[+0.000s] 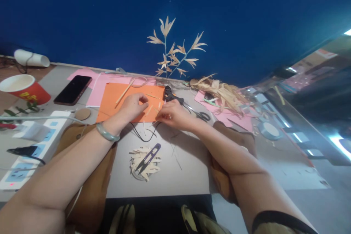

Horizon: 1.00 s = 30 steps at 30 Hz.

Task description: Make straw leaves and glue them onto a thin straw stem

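Observation:
Over the orange sheet (105, 98) my left hand (133, 106) is loosely curled, its fingertips apart and nothing visible between them. Thin pale strips (149, 111) lie on the sheet beside it. My right hand (174, 115) is at the sheet's right edge, fingers pinched together; what they hold, if anything, is too small to make out. Just beyond that hand rests a black glue gun (170, 94), partly hidden. A thin black cord (142, 139) curves below both hands. Nearer me, purple thread snips (148, 159) lie across a small dish of pale husk pieces (153, 166).
Scissors (203, 116) and a heap of dried husks (222, 93) are on the right, near a tape roll (270, 130). Husk flowers on a stem (166, 49) rise at the back. Left are a phone (73, 90), a red paper cup (33, 93) and a power strip (52, 128).

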Motion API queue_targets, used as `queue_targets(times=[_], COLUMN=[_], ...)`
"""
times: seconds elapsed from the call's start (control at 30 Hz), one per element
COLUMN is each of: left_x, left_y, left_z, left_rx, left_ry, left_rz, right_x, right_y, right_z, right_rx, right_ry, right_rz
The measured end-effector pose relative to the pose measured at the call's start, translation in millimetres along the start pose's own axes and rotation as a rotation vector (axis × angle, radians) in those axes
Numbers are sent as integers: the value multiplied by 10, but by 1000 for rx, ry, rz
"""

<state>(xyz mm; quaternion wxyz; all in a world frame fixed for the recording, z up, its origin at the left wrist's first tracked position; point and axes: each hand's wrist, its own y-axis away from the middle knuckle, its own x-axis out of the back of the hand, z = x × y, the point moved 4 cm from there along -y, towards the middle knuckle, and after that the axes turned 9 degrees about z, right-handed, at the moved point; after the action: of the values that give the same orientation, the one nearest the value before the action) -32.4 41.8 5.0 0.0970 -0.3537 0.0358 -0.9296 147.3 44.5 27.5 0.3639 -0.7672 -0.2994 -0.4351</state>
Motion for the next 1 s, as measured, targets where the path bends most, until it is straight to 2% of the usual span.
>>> queue_targets(times=[0.17, 0.4, 0.53, 0.63, 0.73, 0.9, 1.0], left_x=[2, -85, -78, -93, -126, -100, -52], left_y=[46, 122, 132, 129, 141, 160, 162], left_z=[86, 49, 70, 130, 204, 269, 292], left_rx=[-36, -109, -138, -81, -51, -36, -10], left_ry=[-120, -306, -260, -40, 193, 313, 353], left_rz=[-114, -363, -368, -378, -446, -488, -471], right_x=[-255, -423, -392, -279, -145, -14, 32], right_y=[62, 81, 86, 72, 49, 31, 23], right_z=[-187, -231, -211, -184, -149, -77, -74], right_rx=[34, 7, 9, 0, -42, -211, -225], right_ry=[-18, 76, 46, -13, -119, -284, -319], right_rz=[-145, -179, -179, -126, -34, 111, 177])
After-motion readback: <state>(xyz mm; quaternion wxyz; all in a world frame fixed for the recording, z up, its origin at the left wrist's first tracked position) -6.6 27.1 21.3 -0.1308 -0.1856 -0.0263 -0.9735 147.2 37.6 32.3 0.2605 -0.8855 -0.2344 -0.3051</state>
